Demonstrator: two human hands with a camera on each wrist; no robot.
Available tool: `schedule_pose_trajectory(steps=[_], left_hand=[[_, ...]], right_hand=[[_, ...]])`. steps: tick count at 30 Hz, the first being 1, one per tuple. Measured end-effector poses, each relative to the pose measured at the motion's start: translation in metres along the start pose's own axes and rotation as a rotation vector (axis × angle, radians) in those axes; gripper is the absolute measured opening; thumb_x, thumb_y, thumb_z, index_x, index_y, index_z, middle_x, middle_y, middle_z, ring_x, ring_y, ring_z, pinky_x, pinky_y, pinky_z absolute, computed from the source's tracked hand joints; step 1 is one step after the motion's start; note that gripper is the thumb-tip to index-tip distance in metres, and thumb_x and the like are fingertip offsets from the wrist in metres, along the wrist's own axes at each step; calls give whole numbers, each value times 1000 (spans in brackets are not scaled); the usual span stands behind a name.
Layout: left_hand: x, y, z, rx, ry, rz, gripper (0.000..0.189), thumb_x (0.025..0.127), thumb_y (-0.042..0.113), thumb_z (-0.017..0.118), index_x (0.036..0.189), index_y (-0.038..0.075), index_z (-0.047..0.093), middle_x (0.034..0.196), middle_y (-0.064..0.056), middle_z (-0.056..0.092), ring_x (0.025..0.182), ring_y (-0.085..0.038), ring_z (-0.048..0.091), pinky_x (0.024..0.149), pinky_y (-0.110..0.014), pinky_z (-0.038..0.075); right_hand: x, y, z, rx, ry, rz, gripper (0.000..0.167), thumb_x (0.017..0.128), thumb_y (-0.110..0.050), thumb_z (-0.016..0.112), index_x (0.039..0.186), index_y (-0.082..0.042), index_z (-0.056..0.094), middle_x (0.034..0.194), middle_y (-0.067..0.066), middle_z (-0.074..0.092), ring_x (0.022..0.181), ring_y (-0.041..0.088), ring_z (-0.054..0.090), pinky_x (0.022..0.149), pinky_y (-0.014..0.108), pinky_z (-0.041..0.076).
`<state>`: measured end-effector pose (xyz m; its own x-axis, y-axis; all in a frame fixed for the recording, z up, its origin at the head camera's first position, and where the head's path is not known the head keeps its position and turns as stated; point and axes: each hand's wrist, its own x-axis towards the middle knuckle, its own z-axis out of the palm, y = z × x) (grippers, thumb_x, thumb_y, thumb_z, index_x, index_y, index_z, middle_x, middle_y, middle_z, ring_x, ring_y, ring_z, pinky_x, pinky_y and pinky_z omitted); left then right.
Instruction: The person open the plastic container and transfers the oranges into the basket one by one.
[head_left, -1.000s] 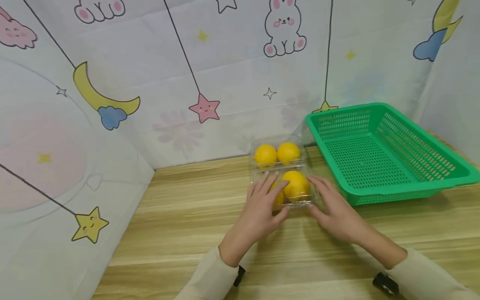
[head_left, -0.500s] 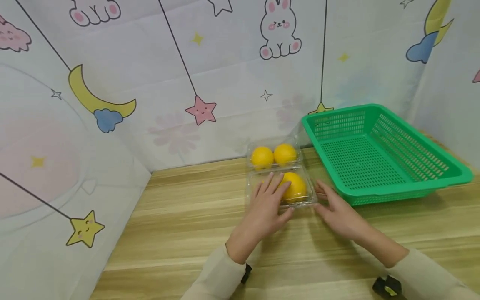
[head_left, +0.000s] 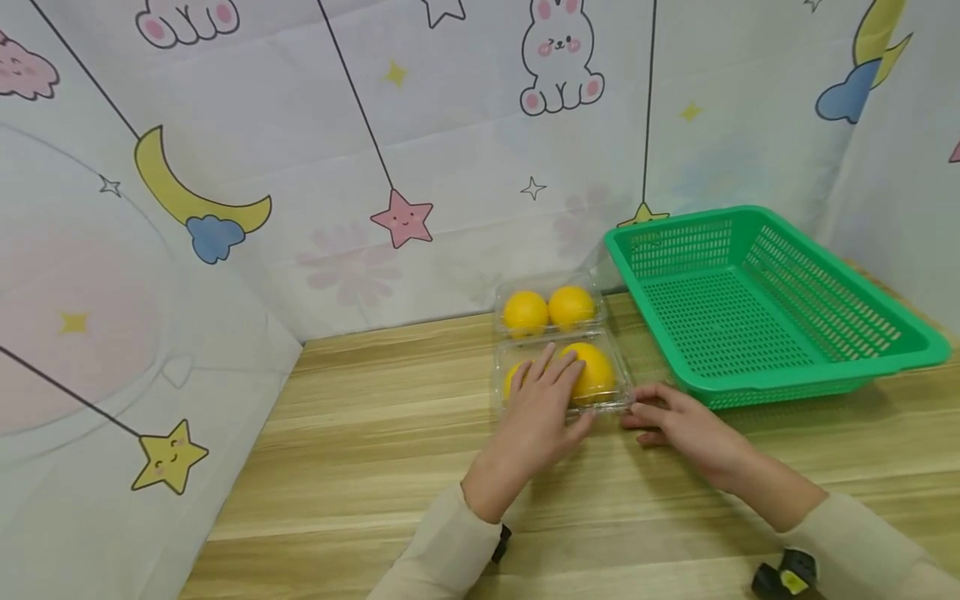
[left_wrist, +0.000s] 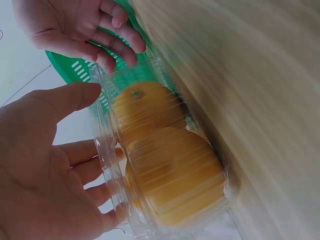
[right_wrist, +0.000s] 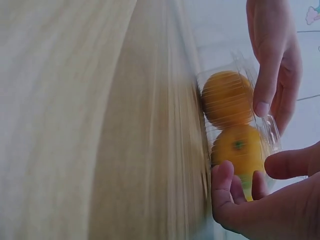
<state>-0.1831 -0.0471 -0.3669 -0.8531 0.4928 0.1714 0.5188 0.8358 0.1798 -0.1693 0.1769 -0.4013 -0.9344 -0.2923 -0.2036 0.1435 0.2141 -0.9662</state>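
Four oranges are lying under clear plastic packaging on the one wooden table: two are sitting at the back against the wall cloth, two in front, nearer me. A ridge is running between the pairs, and I cannot tell whether it is dividing one box or parting two.

My left hand is spreading wide across the front lid, the fingers reaching over the top and the thumb lying by the near edge. It is hiding much of the front left orange and some of its neighbour. My right hand is hovering low at the near right corner, its fingers loosely curving and the thumb standing apart from them; whether any fingertip is pressing the plastic I cannot make out.

One green basket is standing just right of the packaging. Two pale sleeves are running off the bottom edge, and two black devices are showing only partly at my wrists. On the cloth, two rabbits are being cut off by the top edge.
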Motion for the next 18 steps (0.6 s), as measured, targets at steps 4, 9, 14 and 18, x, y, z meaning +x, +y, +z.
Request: schedule_pose_trajectory(steps=[4, 9, 14, 18], left_hand=[[0, 0, -1, 13, 9, 1, 59, 103, 38, 70, 154, 12, 54, 163, -3, 49, 160, -26, 30, 128, -50, 28], [-1, -1, -2, 17, 9, 13, 59, 102, 38, 71, 152, 11, 56, 162, -3, 51, 159, -27, 32, 127, -49, 29], [1, -2, -4, 0, 5, 30, 58, 101, 37, 73, 152, 11, 58, 161, -3, 53, 158, -28, 33, 127, -47, 30], [2, -3, -6, -13, -1, 34, 59, 101, 36, 73, 152, 11, 58, 161, -3, 53, 159, -29, 32, 128, -47, 29]], right_hand=[[0, 1, -1, 52, -18, 4, 43, 114, -19, 44, 144, 12, 40, 149, 30, 47, 137, 37, 56, 96, 30, 56], [1, 3, -1, 129, -35, 31, 49, 114, -20, 46, 147, 14, 37, 152, 31, 45, 140, 37, 54, 102, 32, 56], [1, 5, -3, 241, -69, 71, 59, 115, -18, 42, 157, 18, 20, 162, 38, 29, 151, 48, 38, 112, 38, 51], [4, 4, -6, 271, -105, 78, 60, 116, -18, 37, 158, 19, 14, 165, 39, 21, 155, 53, 25, 118, 43, 45]])
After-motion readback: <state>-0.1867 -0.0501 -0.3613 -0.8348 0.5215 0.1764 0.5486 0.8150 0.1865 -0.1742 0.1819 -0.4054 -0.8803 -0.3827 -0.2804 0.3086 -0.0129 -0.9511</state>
